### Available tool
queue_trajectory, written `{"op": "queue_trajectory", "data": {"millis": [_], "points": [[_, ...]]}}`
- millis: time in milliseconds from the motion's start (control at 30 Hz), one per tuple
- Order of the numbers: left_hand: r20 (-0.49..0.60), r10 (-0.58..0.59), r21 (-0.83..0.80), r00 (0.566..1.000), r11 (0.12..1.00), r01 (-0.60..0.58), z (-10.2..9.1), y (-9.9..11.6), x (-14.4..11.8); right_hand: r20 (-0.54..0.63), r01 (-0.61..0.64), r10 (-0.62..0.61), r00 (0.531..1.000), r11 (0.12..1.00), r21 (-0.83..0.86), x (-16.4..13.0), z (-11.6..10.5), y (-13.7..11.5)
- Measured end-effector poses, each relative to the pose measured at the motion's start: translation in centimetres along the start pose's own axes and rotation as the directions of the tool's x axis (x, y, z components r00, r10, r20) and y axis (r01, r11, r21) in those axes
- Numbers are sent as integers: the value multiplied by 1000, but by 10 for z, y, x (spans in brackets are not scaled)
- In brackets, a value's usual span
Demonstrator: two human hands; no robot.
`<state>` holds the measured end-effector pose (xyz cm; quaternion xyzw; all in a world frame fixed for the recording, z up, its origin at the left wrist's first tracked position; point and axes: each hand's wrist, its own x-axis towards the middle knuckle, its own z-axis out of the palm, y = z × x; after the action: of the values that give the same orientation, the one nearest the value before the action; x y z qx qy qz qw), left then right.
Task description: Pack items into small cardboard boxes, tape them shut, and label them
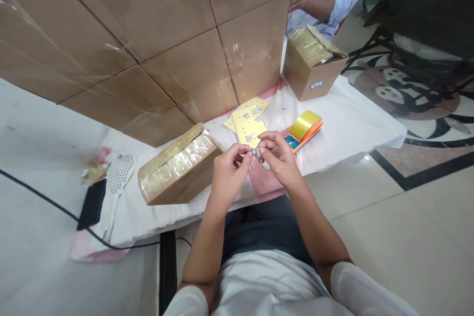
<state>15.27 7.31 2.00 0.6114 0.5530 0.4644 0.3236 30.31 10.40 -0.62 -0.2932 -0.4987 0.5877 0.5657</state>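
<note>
The left hand (230, 162) and right hand (276, 154) meet fingertip to fingertip above the worktop (344, 123) edge, both pinched shut on a small pale piece (255, 154), too small to tell which way it points; just beyond lies a yellow sheet (249, 121), its long axis running away toward the stacked cartons (148, 34); a tape dispenser (305, 131) sits right of it; a taped box (177, 165) lies left.
</note>
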Motion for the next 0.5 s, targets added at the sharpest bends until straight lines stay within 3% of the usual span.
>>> {"op": "queue_trajectory", "data": {"millis": [200,333,400,500], "points": [[-143,-105,-167,984,983,81,24,-17,29,-153,43,-48,987,998,-36,-1,-7,9],[-108,-156,-252,982,960,125,35,-23,49,-227,81,-95,969,994,-70,-3,-14,13],[-112,-140,-246,984,963,108,38,-20,44,-267,104,-131,955,988,-112,-3,-17,13],[-158,-83,-296,984,955,33,41,-7,18,-294,116,-162,942,979,-167,-3,-20,16]]}}
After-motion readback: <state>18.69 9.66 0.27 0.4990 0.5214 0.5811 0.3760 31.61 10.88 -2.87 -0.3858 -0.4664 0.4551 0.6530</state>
